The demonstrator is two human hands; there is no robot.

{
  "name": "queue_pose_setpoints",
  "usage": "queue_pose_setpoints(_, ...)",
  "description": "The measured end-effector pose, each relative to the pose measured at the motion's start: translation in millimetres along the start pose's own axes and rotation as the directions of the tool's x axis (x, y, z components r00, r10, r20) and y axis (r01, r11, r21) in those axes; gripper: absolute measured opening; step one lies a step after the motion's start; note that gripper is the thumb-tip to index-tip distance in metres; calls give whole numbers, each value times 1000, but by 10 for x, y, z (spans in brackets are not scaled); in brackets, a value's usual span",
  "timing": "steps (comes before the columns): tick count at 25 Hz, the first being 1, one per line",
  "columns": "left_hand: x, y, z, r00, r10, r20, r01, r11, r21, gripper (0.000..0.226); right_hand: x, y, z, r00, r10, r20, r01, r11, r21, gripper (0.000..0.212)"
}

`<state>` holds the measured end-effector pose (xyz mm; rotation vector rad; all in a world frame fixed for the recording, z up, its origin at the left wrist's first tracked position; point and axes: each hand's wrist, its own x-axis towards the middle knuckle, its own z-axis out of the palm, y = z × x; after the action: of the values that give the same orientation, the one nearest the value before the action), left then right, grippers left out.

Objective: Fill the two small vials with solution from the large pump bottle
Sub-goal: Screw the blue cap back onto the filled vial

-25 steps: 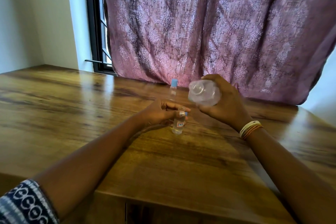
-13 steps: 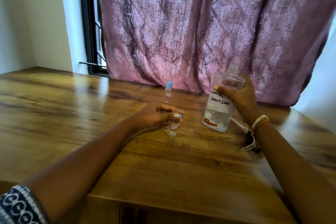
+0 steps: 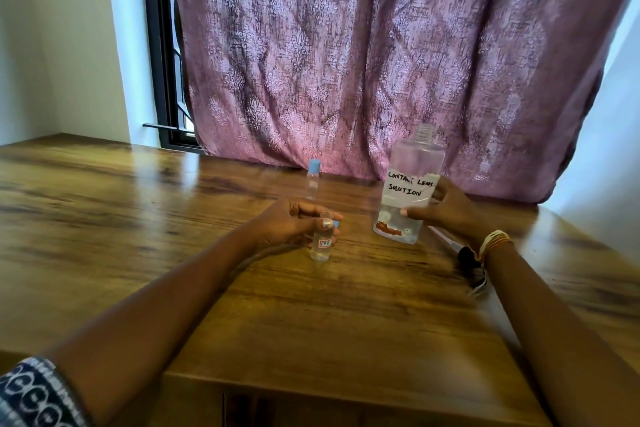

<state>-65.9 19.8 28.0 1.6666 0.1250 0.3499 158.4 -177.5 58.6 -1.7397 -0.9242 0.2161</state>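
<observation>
The left hand [image 3: 291, 222] reaches in low, its grip pinching one small vial [image 3: 321, 246] upright on the worktop [image 3: 138, 236]. The right hand [image 3: 446, 210] wraps the one big bottle [image 3: 408, 191], standing right. A second vial [image 3: 313, 180] stands farther back.

1. Left hand [image 3: 289, 224] reaches in from lower left, forearm bare, fingers curled with thumb on top (patterned sleeve at the elbow).
2. Right hand [image 3: 446, 210] comes from lower right, fingers spread in a loose grasp, bangles on the wrist.
</observation>
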Motion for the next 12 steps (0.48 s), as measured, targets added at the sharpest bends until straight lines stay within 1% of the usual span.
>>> queue_pose_setpoints(2,14,-10,-6,1000,2,9,-2,1000,-8,34,-20,-20,58,999,-29,-33,28,999,-30,65)
queue_pose_setpoints(3,12,-12,-12,1000,-3,14,3,1000,-11,32,-26,-50,54,1000,-22,-12,21,997,-76,63)
queue_pose_setpoints(4,13,-13,-24,1000,-9,18,9,1000,-19,31,-39,-106,32,1000,14,20,-10,987,-162,57)
queue_pose_setpoints(6,6,-5,-57,999,-9,35,9,1000,-19,29,-98,-307,-35,979,176,104,-124,916,-382,35)
queue_pose_setpoints(8,8,13,-86,998,-10,56,10,1000,-4,28,-145,-462,-95,925,338,175,-196,817,-542,27)
queue_pose_setpoints(9,13,12,-102,998,-10,60,10,1000,1,27,-162,-507,-103,891,391,231,-194,787,-586,28)
queue_pose_setpoints(10,20,12,-112,998,-10,60,9,1000,9,27,-215,-579,-55,847,442,295,-211,789,-577,30)
queue_pose_setpoints(11,30,9,-116,998,-9,58,8,1000,19,28,-228,-578,38,811,454,368,-191,801,-567,29)
queue_pose_setpoints(12,36,7,-119,999,-6,54,5,1000,27,29,-264,-589,160,803,410,433,-150,841,-519,23)
